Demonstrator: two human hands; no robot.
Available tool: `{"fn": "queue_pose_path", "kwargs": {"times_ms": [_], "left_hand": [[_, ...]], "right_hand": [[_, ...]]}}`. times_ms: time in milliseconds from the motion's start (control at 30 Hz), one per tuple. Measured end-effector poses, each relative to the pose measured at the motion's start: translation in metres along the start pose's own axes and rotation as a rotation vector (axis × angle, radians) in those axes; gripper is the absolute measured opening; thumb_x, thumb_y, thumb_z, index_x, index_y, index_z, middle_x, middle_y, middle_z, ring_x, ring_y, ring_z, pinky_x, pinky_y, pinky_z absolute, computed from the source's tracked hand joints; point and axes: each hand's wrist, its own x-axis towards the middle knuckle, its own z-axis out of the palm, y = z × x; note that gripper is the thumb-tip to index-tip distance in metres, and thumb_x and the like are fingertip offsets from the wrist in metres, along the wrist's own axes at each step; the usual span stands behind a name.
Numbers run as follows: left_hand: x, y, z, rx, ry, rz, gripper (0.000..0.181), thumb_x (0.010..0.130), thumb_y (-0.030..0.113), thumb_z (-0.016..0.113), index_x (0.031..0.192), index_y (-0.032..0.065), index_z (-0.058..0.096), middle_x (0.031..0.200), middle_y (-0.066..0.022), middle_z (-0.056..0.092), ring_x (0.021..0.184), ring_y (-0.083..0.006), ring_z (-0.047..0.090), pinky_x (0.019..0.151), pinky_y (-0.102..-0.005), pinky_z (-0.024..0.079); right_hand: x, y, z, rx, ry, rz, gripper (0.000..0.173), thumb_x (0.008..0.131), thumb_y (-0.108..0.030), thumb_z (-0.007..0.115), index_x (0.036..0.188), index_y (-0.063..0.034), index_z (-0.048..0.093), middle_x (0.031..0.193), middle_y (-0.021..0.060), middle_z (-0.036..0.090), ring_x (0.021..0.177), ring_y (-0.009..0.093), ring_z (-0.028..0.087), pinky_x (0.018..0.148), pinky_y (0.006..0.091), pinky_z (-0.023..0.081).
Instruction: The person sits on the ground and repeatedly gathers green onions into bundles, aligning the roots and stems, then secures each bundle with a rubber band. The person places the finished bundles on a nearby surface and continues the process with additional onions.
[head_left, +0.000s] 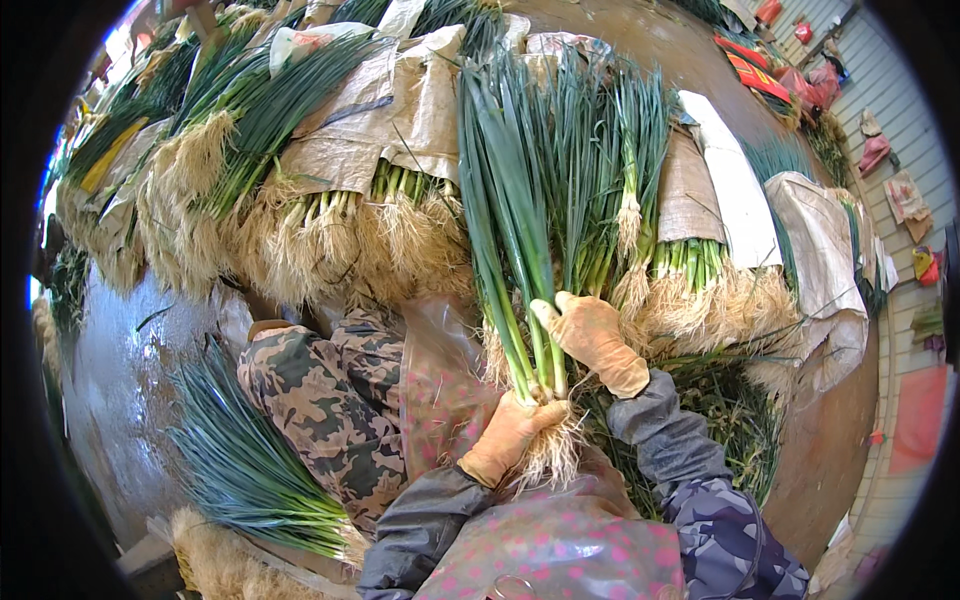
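My left hand (506, 435), in an orange-tan glove, grips a small bunch of green onions (517, 225) near the base, just above the pale stringy roots (551, 454). Higher up, my right hand (592, 334), gloved alike, has its thumb and fingers at the pale green stalks of the same bunch. Its long dark leaves point away from me, over the row of other green onions (585, 165). Whether my right fingers close fully around the stalks is hard to see. A clear plastic apron with pink dots (555, 555) covers my lap beneath the roots.
Bundles wrapped in woven sacking (337, 150) lie ahead to the left, and a wrapped bundle (690, 187) lies right. A loose pile of green onions (255, 457) rests on the wet floor (127, 360) at left. Leaf scraps (735, 427) lie near my right arm.
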Motion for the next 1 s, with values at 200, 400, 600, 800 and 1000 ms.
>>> {"fn": "queue_pose_path", "kwargs": {"times_ms": [200,400,600,800,1000], "left_hand": [[0.004,-0.008,-0.008,-0.183,0.001,0.014,0.013,0.086,0.007,0.067,0.098,0.0017,0.063,0.083,0.0012,0.059,0.072,-0.0089,0.056,0.063,-0.0263,0.045],[0.001,-0.006,-0.012,0.157,0.116,0.188,0.017,0.085,0.013,0.068,0.093,-0.0016,0.065,0.083,-0.0032,0.062,0.073,-0.0115,0.056,0.063,-0.0296,0.046],[0.006,-0.008,-0.012,-0.085,0.127,0.058,0.016,0.085,0.01,0.068,0.097,-0.0007,0.065,0.083,-0.0019,0.062,0.071,-0.01,0.059,0.061,-0.026,0.048],[0.003,0.004,-0.009,-0.28,0.015,-0.05,0.022,0.084,0.009,0.07,0.102,-0.0009,0.063,0.084,-0.0031,0.062,0.071,-0.0112,0.061,0.061,-0.0261,0.049],[0.004,-0.02,0.0,0.36,0.008,0.216,0.022,0.083,0.013,0.071,0.099,0.0,0.063,0.081,-0.0036,0.063,0.072,-0.0134,0.058,0.065,-0.0315,0.05]], "right_hand": [[-0.013,-0.001,0.031,0.288,0.485,-0.059,0.039,0.105,-0.025,0.048,0.074,-0.0072,0.061,0.051,0.0025,0.057,0.039,0.012,0.051,0.036,0.0289,0.042],[-0.09,-0.009,-0.008,0.663,0.384,0.02,0.029,0.105,-0.02,0.048,0.088,-0.0016,0.063,0.066,0.003,0.064,0.048,0.007,0.054,0.04,0.0235,0.044],[-0.156,0.068,-0.047,1.38,0.796,0.838,0.046,0.107,-0.04,0.042,0.095,-0.0008,0.064,0.069,0.003,0.062,0.046,0.008,0.049,0.041,0.0214,0.034],[-0.186,0.072,-0.055,0.449,-0.705,0.65,0.058,0.098,-0.045,0.057,0.13,0.0033,0.055,0.082,0.0156,0.071,0.067,0.021,0.069,0.057,0.0287,0.052],[-0.063,0.0,-0.023,1.224,-0.362,0.316,0.088,0.088,-0.04,0.075,0.15,0.0011,0.028,0.13,0.0174,0.058,0.117,0.022,0.057,0.102,0.034,0.046]]}}
